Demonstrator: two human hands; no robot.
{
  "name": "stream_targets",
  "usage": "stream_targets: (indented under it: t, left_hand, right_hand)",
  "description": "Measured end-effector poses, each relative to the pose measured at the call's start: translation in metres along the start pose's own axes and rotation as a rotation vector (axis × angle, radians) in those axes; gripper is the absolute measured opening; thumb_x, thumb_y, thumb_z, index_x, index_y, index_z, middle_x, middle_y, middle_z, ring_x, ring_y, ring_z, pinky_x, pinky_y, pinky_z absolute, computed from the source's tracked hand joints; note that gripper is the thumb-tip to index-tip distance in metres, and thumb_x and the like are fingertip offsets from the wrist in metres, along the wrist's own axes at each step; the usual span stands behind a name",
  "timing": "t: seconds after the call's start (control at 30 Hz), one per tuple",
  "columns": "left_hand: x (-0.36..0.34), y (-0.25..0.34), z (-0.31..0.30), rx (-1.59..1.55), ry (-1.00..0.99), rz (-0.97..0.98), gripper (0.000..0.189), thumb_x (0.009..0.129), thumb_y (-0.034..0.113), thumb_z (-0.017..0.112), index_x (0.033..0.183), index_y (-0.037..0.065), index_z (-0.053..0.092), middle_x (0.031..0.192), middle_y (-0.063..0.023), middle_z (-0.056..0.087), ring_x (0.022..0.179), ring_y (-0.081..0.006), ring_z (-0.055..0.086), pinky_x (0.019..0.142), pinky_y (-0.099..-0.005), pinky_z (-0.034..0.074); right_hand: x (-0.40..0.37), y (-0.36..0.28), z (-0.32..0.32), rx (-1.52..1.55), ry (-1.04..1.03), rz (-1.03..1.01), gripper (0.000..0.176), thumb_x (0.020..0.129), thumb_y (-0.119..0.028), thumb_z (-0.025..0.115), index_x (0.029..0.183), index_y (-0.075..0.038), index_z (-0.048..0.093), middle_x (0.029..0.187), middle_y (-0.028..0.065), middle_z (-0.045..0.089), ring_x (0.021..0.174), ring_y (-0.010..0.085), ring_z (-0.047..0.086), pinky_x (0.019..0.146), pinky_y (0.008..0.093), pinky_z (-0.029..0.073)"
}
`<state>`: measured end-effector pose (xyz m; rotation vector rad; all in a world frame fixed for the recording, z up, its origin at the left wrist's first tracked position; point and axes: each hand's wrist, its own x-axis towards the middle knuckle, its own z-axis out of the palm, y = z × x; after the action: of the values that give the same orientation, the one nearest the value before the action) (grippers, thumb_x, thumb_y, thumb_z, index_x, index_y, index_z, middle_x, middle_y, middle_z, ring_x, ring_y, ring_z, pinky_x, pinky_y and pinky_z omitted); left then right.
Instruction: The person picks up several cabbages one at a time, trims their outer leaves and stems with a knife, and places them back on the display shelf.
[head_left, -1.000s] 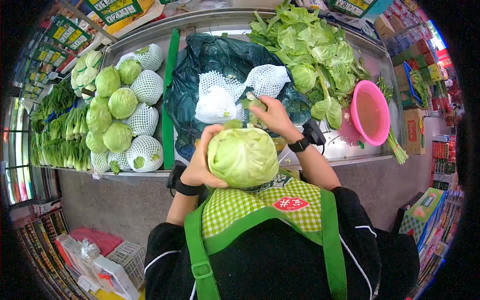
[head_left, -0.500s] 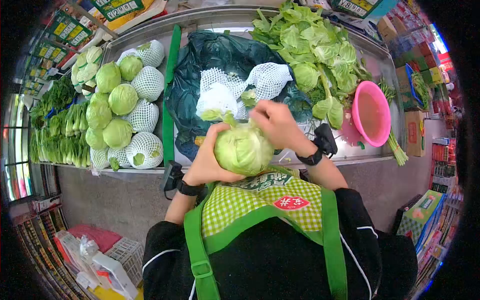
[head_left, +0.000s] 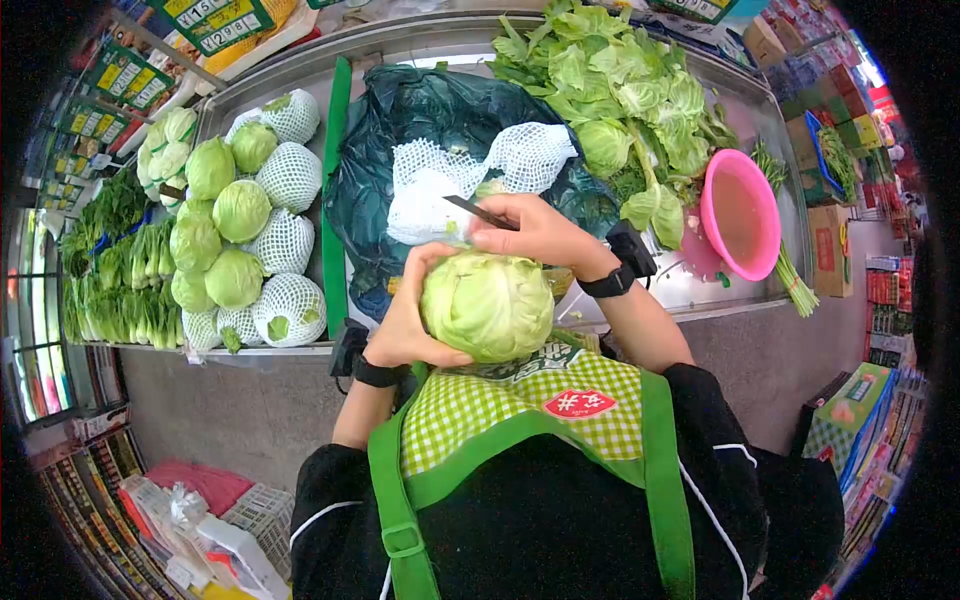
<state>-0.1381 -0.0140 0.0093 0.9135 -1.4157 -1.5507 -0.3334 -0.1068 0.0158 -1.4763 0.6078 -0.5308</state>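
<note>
A round green cabbage (head_left: pixel 488 308) is held in front of my apron. My left hand (head_left: pixel 405 320) wraps its left side, thumb underneath and fingers over the top. Just above the cabbage, my right hand (head_left: pixel 545 238) is closed around a knife (head_left: pixel 474 211), whose dark blade points up and left; its handle is hidden in the fist. Beyond the hands, white foam netting (head_left: pixel 432 205) and another netted piece (head_left: pixel 533 158) lie on a dark green plastic bag (head_left: pixel 385 125).
Cabbages (head_left: pixel 242 210), several in foam nets, are piled left of a green divider (head_left: pixel 337 130). Loose outer leaves (head_left: pixel 640 95) are heaped at the back right, near a pink basin (head_left: pixel 712 205) of murky water. Leafy greens (head_left: pixel 120 255) fill the far left.
My right hand has turned, and the knife blade now shows clearly. The leaf piece sticking up at the cabbage's top no longer shows. My left hand keeps its hold.
</note>
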Motion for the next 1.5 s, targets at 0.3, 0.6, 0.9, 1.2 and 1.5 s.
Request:
stream_targets:
  t: [0.3, 0.6, 0.9, 1.2, 1.5]
  left_hand:
    - [-0.022, -0.012, -0.007, -0.378, 0.085, -0.030, 0.100, 0.041, 0.020, 0.084, 0.120, 0.007, 0.026, 0.118, -0.0119, 0.041, 0.112, -0.0247, 0.042, 0.095, -0.0369, 0.036]
    - [-0.058, -0.035, -0.041, -0.681, 0.453, -0.070, 0.093, 0.053, 0.027, 0.076, 0.129, 0.003, 0.029, 0.126, -0.0131, 0.041, 0.115, -0.0285, 0.042, 0.097, -0.0434, 0.035]
    - [-0.011, -0.003, -0.013, -0.741, 0.198, -0.190, 0.071, 0.077, 0.040, 0.060, 0.128, 0.002, 0.031, 0.123, -0.0127, 0.044, 0.105, -0.0231, 0.051, 0.079, -0.0361, 0.050]
    - [0.008, -0.015, 0.010, -0.303, 0.395, 0.049, 0.066, 0.076, 0.025, 0.062, 0.130, 0.006, 0.030, 0.128, -0.0115, 0.040, 0.117, -0.0247, 0.041, 0.097, -0.0408, 0.035]
    - [0.015, -0.014, 0.019, -1.103, 0.316, -0.086, 0.077, 0.071, 0.051, 0.060, 0.131, 0.012, 0.031, 0.132, -0.0086, 0.037, 0.120, -0.0254, 0.037, 0.100, -0.0427, 0.030]
  right_hand:
    - [-0.031, 0.009, -0.068, -0.643, 0.629, -0.054, 0.017, 0.077, -0.017, 0.063, 0.075, -0.001, 0.056, 0.065, 0.0023, 0.052, 0.061, 0.0080, 0.046, 0.056, 0.0229, 0.038]
    - [-0.085, 0.049, -0.142, -0.860, 1.071, 0.121, 0.025, 0.076, -0.026, 0.063, 0.083, -0.002, 0.062, 0.080, 0.0107, 0.062, 0.073, 0.0185, 0.058, 0.066, 0.0274, 0.044]
    - [-0.009, 0.023, 0.000, 0.007, 0.225, -0.259, 0.038, 0.085, -0.024, 0.053, 0.116, -0.002, 0.051, 0.111, 0.0071, 0.055, 0.100, 0.0133, 0.050, 0.086, 0.0282, 0.040]
    - [-0.022, -0.031, 0.047, 0.739, 0.468, 0.237, 0.044, 0.092, -0.042, 0.031, 0.122, -0.012, 0.040, 0.100, -0.0020, 0.055, 0.083, 0.0112, 0.055, 0.067, 0.0232, 0.045]
    - [-0.032, -0.010, 0.032, -0.398, 0.787, -0.129, 0.020, 0.072, -0.018, 0.067, 0.080, -0.003, 0.055, 0.079, 0.0027, 0.054, 0.056, 0.0098, 0.044, 0.053, 0.0230, 0.035]
